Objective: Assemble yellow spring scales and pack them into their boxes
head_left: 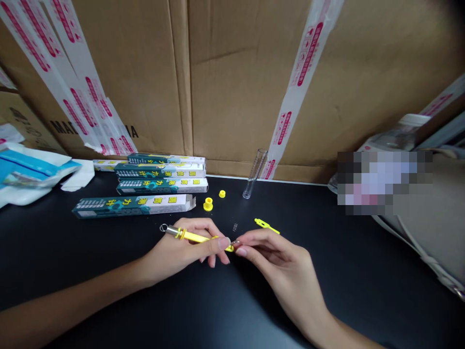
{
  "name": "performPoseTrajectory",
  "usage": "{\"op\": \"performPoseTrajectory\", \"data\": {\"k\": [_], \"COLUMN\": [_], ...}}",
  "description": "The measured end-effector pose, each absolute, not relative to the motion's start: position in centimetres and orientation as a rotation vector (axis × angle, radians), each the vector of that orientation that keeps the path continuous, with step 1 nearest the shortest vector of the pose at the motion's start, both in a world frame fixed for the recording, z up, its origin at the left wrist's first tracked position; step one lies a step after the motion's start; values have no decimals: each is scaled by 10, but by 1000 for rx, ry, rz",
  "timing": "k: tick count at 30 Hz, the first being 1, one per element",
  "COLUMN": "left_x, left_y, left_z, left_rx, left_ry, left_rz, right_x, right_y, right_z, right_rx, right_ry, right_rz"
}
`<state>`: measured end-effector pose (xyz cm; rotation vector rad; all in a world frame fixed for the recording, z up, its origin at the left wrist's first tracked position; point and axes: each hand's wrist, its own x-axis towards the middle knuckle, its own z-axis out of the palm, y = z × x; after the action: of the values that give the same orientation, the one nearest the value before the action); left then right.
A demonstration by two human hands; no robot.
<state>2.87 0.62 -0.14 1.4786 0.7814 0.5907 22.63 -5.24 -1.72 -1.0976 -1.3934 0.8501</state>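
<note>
1. Head view: left hand (185, 249) closed around yellow rod (196, 237), metal-capped end with wire ring sticking out past the knuckles on the left.
2. Right hand (281, 264), thumb and fingers nearly together, pinching small metal piece (235, 243) at rod's other end, above tabletop (181, 315).
3. Beyond the hands: small spring (235, 227), yellow slotted piece (267, 225), larger yellow cap (208, 204), smaller yellow cap (222, 194). All apart, on tabletop.
4. Clear tube (255, 173) on end, near cardboard (236, 72).
5. Printed narrow boxes (163, 185) lie back left; nearest one's end flap open.
</note>
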Motion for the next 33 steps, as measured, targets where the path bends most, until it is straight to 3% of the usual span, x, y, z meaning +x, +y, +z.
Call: {"op": "performPoseTrajectory", "data": {"k": [12,33], "left_x": [29,26], "left_y": [5,5], "left_z": [5,3], "left_rx": [1460,1433], "left_ry": [742,756], "left_rz": [590,600], "right_x": [224,228], "right_y": [-60,-62], "right_z": [-16,-16], "right_rx": [-1160,-1018], "right_ry": [-1553,-1861], "right_rz": [602,575]}}
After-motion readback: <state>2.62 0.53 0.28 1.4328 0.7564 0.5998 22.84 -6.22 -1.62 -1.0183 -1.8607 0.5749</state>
